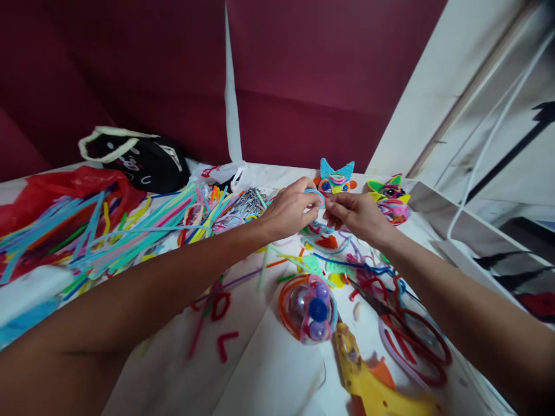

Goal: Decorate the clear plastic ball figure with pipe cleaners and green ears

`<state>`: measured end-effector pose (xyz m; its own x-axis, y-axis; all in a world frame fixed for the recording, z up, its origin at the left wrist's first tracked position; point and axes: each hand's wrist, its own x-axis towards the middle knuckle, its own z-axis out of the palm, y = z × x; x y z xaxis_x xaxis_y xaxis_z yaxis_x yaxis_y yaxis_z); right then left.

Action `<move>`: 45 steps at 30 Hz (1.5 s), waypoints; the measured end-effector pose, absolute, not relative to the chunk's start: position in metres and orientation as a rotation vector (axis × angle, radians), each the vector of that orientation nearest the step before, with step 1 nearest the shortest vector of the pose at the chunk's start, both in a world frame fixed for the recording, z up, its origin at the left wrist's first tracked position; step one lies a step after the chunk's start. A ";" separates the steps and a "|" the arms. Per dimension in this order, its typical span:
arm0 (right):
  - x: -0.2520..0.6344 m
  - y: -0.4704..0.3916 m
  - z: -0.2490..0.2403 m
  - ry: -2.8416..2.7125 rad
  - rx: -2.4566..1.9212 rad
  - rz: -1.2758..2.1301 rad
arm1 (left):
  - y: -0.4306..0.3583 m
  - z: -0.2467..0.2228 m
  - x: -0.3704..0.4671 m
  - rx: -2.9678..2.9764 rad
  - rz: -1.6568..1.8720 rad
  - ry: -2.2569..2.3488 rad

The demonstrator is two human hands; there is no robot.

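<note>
My left hand [291, 209] is closed around a light blue pipe cleaner [319, 195], bent into a curve above the table. Close beside it on the right, my right hand [359, 215] pinches at the same piece with thumb and fingers. Just under both hands lie more curled pipe cleaner pieces [332, 249] in blue and orange. Nearer to me rests a round ornament [309, 309] of clear plastic, ringed in orange, pink and blue, with purple and dark blue balls on it. Fingertips partly hide the held piece.
A yellow glue gun [368, 384] and orange-handled scissors [422, 346] lie at the front right. Many loose pipe cleaners [143, 231] and a red plastic bag [82, 185] fill the left, before a black bag [143, 159]. Finished-looking figures [336, 176] stand at the back.
</note>
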<state>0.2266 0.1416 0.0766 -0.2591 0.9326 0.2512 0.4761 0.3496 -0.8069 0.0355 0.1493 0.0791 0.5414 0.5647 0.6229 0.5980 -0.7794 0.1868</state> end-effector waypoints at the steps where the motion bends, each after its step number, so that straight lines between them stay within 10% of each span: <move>1: 0.227 0.147 0.074 -1.923 -1.270 0.754 | 0.150 0.078 0.033 -2.708 -1.068 -1.073; 18: 0.207 0.231 0.029 -2.532 -1.774 0.420 | 0.155 0.051 -0.010 -2.715 -1.032 -1.396; 45: 0.243 0.138 0.070 -1.420 -1.162 1.249 | 0.121 0.034 0.011 -3.075 -0.543 -1.365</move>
